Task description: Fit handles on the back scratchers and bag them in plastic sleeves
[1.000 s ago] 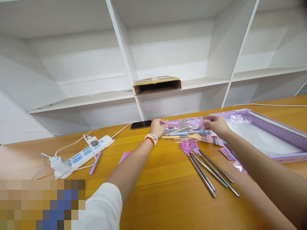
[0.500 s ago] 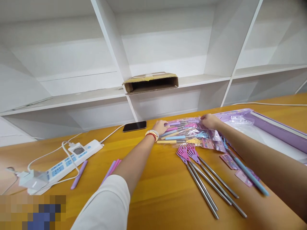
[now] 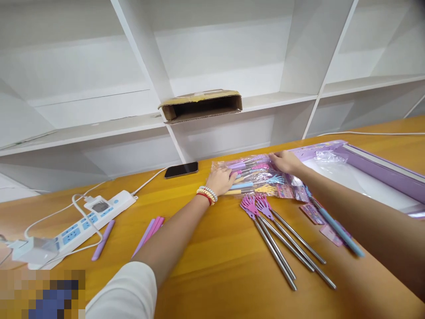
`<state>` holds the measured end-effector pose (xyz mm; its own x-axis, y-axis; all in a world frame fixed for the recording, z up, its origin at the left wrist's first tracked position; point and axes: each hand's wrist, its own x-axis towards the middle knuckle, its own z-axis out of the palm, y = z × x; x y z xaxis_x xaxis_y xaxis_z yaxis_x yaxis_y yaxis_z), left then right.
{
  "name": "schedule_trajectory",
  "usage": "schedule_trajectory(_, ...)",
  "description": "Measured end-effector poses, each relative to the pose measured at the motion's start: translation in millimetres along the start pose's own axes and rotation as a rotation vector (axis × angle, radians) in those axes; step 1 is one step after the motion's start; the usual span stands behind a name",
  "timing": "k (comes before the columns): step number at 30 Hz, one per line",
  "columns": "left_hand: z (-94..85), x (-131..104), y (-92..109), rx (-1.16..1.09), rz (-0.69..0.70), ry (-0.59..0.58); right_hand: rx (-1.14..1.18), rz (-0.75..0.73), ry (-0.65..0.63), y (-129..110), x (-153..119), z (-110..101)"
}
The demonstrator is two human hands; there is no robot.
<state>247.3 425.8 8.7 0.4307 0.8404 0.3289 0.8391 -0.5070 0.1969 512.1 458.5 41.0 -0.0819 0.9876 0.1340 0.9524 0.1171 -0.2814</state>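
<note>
Several back scratchers in clear bags point(image 3: 250, 185), with coloured handles and hand-shaped heads, lie in a row at the back of the table. On their left end rests my left hand point(image 3: 219, 180), fingers stretched over the plastic and thumb apart. My right hand point(image 3: 283, 161) has its fingers closed at the upper right of the bags; its fingertips are partly hidden. Nearer me lie several loose metal rods with pink and purple scratcher heads point(image 3: 249, 204). A scratcher with a blue handle point(image 3: 338, 230) lies beside printed cards point(image 3: 312, 213) under my right forearm.
A purple-edged box point(image 3: 381, 166) with clear plastic in it stands at the right. Left are a phone point(image 3: 181, 170), a white power strip point(image 3: 83, 226) with cables, and loose purple and pink handles point(image 3: 103, 240). An open cardboard box point(image 3: 202, 106) sits on the white shelf.
My left hand has moved slightly down and onto the bags' left end, its fingers now over the plastic. My right hand stays at their upper right. The view has shifted a little.
</note>
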Motion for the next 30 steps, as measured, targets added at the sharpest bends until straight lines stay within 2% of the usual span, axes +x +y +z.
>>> schedule_trajectory(5, 4.6, -7.9, 11.0, 0.01, -0.048, -0.02, -0.066, -0.002, -0.097, -6.9, 1.8, 2.1)
schedule_trajectory(11, 3.9, 13.1, 11.8, -0.021, -0.139, -0.008, -0.062, 0.008, -0.156, -17.9, 5.0, 8.7)
schedule_trajectory(15, 8.8, 20.4, 19.3, -0.048, -0.279, -0.025, -0.145, -0.092, -0.254, -29.6, -2.6, 1.5)
schedule_trajectory(17, 14.3, 17.0, 24.6, -0.058, -0.305, -0.035, -0.134, -0.095, -0.243, -33.5, -6.8, -1.1)
schedule_trajectory(21, 23.6, 6.4, 29.3, -0.061, -0.294, -0.053, -0.058, 0.003, -0.112, -34.8, -11.1, 2.1)
schedule_trajectory(27, 17.1, 3.6, 25.3, -0.139, -0.309, -0.22, -0.02, 0.056, -0.233, -30.3, -4.7, 16.1)
schedule_trajectory(30, 9.8, 3.5, 24.7, -0.241, -0.323, -0.246, -0.034, 0.072, -0.219, -30.3, -4.0, 19.3)
